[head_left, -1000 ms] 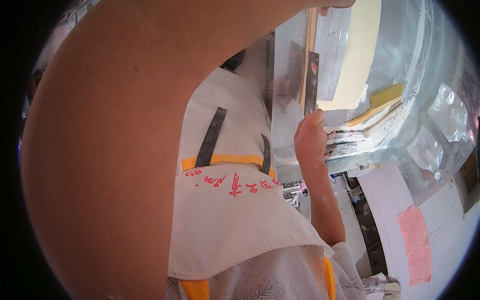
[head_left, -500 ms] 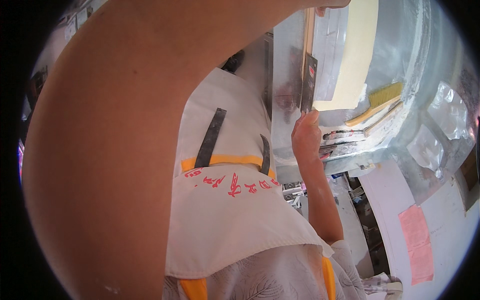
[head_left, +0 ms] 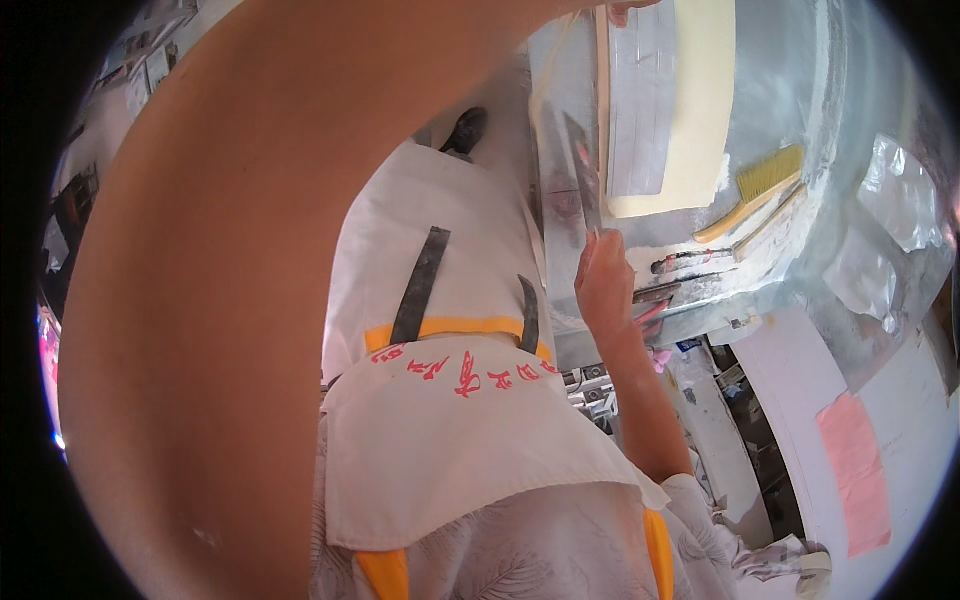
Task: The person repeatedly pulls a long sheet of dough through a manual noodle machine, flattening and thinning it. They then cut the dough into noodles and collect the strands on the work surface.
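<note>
My right hand (head_left: 606,280) is closed round the handle end of a knife (head_left: 585,170) with a long, flat blade that is slightly blurred. The blade points away from the hand, just left of a wooden strip (head_left: 603,90). Beside that strip lie a flat greyish, ruler-like strip (head_left: 640,110) and a cream sheet (head_left: 700,110). My left forearm (head_left: 200,300) fills the left side and crosses the top. Only a few fingertips of my left hand (head_left: 632,13) show at the top edge, by the greyish strip; the rest is cut off.
A wooden-handled brush (head_left: 770,180) with yellow bristles rests on the grey work surface (head_left: 770,70), near a few thin, dark-tipped tools (head_left: 690,262). Clear plastic (head_left: 895,200) lies to the right. Lower right is a pink paper (head_left: 853,475). A white apron (head_left: 450,440) covers my front.
The knife has come away from the wooden strip's edge toward the left, its blade turned more edge-on. A thin pale strip now shows left of it. The left hand stays at the top edge.
</note>
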The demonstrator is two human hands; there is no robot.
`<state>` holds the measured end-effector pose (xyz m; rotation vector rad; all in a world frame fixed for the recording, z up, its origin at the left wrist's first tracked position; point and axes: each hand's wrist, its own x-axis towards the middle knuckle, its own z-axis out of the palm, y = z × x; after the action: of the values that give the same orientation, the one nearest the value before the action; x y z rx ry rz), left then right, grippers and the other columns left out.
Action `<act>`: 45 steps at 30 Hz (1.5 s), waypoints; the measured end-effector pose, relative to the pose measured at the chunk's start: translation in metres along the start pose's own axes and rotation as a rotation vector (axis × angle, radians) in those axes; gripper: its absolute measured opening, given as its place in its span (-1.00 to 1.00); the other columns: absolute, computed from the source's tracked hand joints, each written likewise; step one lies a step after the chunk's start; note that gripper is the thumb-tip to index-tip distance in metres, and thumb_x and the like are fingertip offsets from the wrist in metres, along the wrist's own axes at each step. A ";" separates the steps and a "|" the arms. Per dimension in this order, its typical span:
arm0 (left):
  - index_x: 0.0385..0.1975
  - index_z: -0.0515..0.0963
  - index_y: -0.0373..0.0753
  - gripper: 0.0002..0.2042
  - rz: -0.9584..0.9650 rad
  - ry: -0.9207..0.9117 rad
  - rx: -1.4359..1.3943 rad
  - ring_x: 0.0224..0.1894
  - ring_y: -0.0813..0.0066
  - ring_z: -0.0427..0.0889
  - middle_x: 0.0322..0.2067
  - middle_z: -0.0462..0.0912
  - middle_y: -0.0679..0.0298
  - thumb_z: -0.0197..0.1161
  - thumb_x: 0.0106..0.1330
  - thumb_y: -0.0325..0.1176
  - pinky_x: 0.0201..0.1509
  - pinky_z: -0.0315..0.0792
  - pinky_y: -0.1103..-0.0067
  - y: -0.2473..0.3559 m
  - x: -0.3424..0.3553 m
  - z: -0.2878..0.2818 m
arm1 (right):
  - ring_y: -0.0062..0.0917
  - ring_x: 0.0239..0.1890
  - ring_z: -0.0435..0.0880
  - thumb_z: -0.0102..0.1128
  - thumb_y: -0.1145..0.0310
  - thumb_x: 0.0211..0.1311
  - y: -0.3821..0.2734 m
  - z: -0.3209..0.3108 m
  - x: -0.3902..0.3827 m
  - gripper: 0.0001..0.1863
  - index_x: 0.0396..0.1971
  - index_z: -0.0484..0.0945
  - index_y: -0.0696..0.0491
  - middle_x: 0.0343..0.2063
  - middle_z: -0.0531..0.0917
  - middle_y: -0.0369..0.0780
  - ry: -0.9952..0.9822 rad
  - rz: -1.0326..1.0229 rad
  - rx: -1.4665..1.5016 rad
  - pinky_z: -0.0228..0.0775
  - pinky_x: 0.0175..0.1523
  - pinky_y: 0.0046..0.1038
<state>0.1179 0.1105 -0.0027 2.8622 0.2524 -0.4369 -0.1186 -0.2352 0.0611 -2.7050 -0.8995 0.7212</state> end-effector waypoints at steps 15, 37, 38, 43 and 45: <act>0.32 0.59 -0.33 -0.11 0.129 -0.100 0.103 0.63 -0.21 0.16 0.49 0.39 -0.17 0.72 -0.07 -0.05 0.67 -0.11 -0.15 -0.008 -0.014 -0.021 | 0.23 -0.28 0.64 0.09 0.46 0.60 -0.025 -0.022 0.056 -0.83 -0.13 0.29 0.16 -0.25 0.61 0.12 0.036 0.111 0.027 0.50 -0.28 0.10; 0.17 0.68 -0.44 -0.22 0.245 -0.103 -0.028 0.49 -0.17 0.42 0.36 0.54 -0.22 0.70 -0.03 -0.05 0.64 0.07 -0.04 -0.010 -0.013 -0.026 | 0.24 -0.33 0.58 0.18 0.46 0.58 -0.017 -0.008 0.036 -0.79 -0.21 0.33 0.20 -0.38 0.55 0.12 0.134 0.111 0.108 0.41 -0.30 0.04; 0.14 0.68 -0.44 -0.30 0.245 -0.049 -0.168 0.45 -0.14 0.46 0.32 0.58 -0.19 0.64 0.06 -0.06 0.62 0.14 0.01 -0.020 -0.010 -0.017 | 0.26 -0.33 0.59 0.16 0.45 0.60 -0.019 -0.011 0.035 -0.80 -0.19 0.32 0.20 -0.42 0.55 0.14 0.137 0.124 0.124 0.41 -0.33 0.02; 0.10 0.65 -0.44 -0.64 0.094 0.958 -0.188 0.28 -0.02 0.62 0.12 0.72 -0.05 0.10 0.46 -0.36 0.44 0.41 0.15 -0.102 -0.026 0.096 | 0.29 -0.37 0.57 0.19 0.46 0.58 -0.033 -0.028 0.055 -0.78 -0.22 0.32 0.19 -0.48 0.52 0.17 0.200 0.091 0.183 0.40 -0.38 0.01; -0.15 0.54 -0.31 -0.69 -0.259 0.852 -0.784 -0.14 0.22 0.72 -0.23 0.73 0.17 0.51 0.20 -0.42 -0.02 0.57 0.32 -0.074 -0.087 0.049 | 0.29 -0.35 0.59 0.19 0.47 0.58 -0.037 -0.037 0.069 -0.78 -0.22 0.32 0.19 -0.47 0.53 0.18 0.237 0.083 0.222 0.41 -0.38 0.01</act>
<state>0.0075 0.1578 -0.0358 2.0616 0.7398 0.7219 -0.0706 -0.1650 0.0788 -2.5714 -0.6166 0.4692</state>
